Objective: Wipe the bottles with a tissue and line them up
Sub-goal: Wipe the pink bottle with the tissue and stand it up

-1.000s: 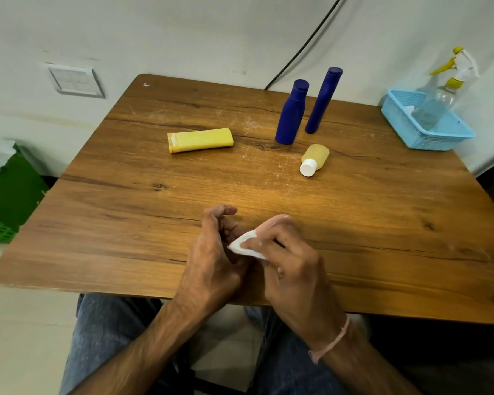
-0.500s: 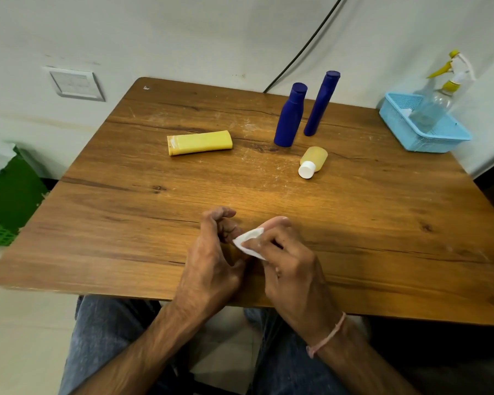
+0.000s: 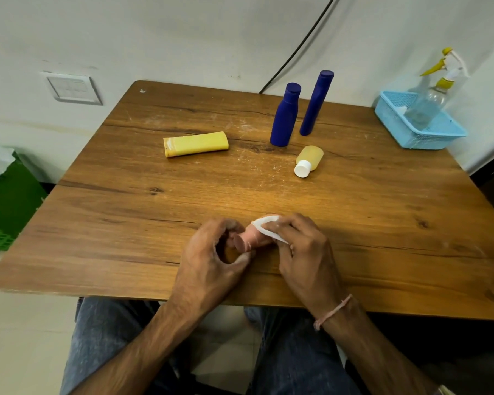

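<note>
Near the table's front edge my left hand [image 3: 211, 252] grips the capped end of a small pink bottle [image 3: 250, 239] lying sideways. My right hand [image 3: 303, 246] presses a white tissue [image 3: 265, 228] over the bottle's other end. Two dark blue bottles stand at the back, a shorter one [image 3: 285, 116] and a taller slim one [image 3: 316, 104]. In front of them a small yellow bottle with a white cap [image 3: 310, 160] lies on its side. A yellow tube [image 3: 196, 143] lies flat to the left.
The wooden table [image 3: 126, 212] fills the view. A light blue basket [image 3: 417, 129] at the back right corner holds a clear spray bottle [image 3: 431, 95]. A black cable [image 3: 297, 49] runs down the wall. A green crate [image 3: 3, 212] sits on the floor at the left.
The pink bottle now shows between my hands; before, only the tissue was visible. My right hand has slid the tissue toward the bottle's far end. The other bottles have not moved.
</note>
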`<act>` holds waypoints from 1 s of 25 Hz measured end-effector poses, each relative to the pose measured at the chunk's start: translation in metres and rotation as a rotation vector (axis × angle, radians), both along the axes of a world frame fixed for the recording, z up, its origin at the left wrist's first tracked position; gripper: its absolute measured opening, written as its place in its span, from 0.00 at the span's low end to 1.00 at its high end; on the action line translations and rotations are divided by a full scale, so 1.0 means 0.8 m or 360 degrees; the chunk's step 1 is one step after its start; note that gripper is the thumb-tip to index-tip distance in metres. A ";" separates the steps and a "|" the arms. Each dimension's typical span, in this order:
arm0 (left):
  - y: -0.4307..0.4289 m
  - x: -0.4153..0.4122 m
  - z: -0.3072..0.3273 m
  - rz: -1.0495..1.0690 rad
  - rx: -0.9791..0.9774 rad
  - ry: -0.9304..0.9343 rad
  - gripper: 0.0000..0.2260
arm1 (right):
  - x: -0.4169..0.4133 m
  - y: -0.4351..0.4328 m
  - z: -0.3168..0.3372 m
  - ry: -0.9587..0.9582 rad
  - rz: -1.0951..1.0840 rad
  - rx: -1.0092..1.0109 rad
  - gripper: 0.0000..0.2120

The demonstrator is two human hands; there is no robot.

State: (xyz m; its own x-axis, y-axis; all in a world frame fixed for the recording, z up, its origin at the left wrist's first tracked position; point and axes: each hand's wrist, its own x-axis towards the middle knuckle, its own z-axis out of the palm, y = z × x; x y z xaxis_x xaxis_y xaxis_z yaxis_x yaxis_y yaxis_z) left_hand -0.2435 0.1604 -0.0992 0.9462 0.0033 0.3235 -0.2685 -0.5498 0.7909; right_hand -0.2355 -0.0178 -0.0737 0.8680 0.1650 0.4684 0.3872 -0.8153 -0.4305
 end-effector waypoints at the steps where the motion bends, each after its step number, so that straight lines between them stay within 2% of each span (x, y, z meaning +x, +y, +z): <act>1: 0.000 -0.002 0.001 0.0018 -0.0017 0.0010 0.17 | -0.014 0.010 0.002 -0.0009 0.0093 0.0022 0.14; 4: -0.004 -0.007 0.009 0.0084 -0.0111 0.0110 0.14 | -0.030 0.013 0.006 -0.0054 0.0273 -0.0007 0.13; 8: -0.011 -0.005 0.019 0.0200 -0.0277 0.0330 0.13 | 0.010 -0.022 0.010 -0.0091 -0.0109 -0.0030 0.17; 11: -0.014 -0.002 0.026 0.0217 -0.0426 0.0474 0.08 | -0.004 -0.001 0.007 -0.0040 0.0075 0.0053 0.17; 13: -0.014 -0.001 0.033 0.0184 -0.0784 0.0676 0.12 | -0.012 0.002 0.011 -0.0041 0.0130 0.0143 0.17; 15: -0.017 0.002 0.042 0.0122 -0.1343 0.1003 0.12 | 0.004 -0.009 0.021 -0.0105 -0.0073 0.0233 0.16; 17: -0.022 0.004 0.048 0.0062 -0.1721 0.1339 0.11 | 0.019 -0.016 0.034 -0.0164 -0.0259 0.0242 0.15; 20: -0.027 0.007 0.051 -0.0073 -0.2118 0.1649 0.11 | 0.024 -0.018 0.051 -0.0262 -0.0376 0.0247 0.15; 22: -0.027 0.008 0.053 -0.0129 -0.2329 0.1714 0.13 | 0.026 -0.022 0.057 -0.0326 -0.0435 0.0248 0.15; 25: -0.029 0.006 0.054 -0.0221 -0.2452 0.1740 0.16 | 0.021 -0.015 0.053 -0.0307 -0.0401 0.0143 0.16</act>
